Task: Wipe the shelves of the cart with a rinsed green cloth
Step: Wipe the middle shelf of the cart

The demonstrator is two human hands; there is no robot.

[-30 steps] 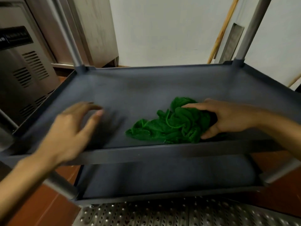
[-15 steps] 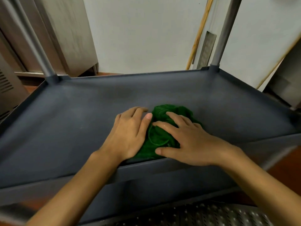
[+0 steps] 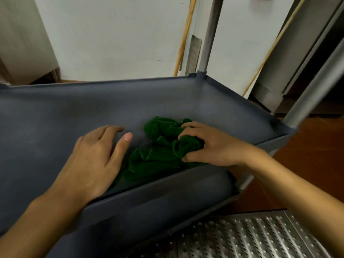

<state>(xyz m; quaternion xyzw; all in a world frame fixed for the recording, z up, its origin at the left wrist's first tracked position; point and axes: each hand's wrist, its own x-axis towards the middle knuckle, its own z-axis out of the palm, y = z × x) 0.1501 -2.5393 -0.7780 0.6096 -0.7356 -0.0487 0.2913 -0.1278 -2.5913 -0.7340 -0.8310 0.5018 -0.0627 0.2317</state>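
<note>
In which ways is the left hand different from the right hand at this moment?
The left hand lies with straight fingers; the right hand has curled fingers. The left hand holds nothing, while the right hand grips the bunched green cloth. Both are palm down over the same grey shelf.

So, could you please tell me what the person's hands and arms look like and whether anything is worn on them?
Both the left hand and the right hand are bare: no gloves, rings, watch or bracelets show. The left forearm and right forearm are bare too, with no sleeve in view. The left thumbnail, the only nail seen clearly, is short and unpainted.
</note>
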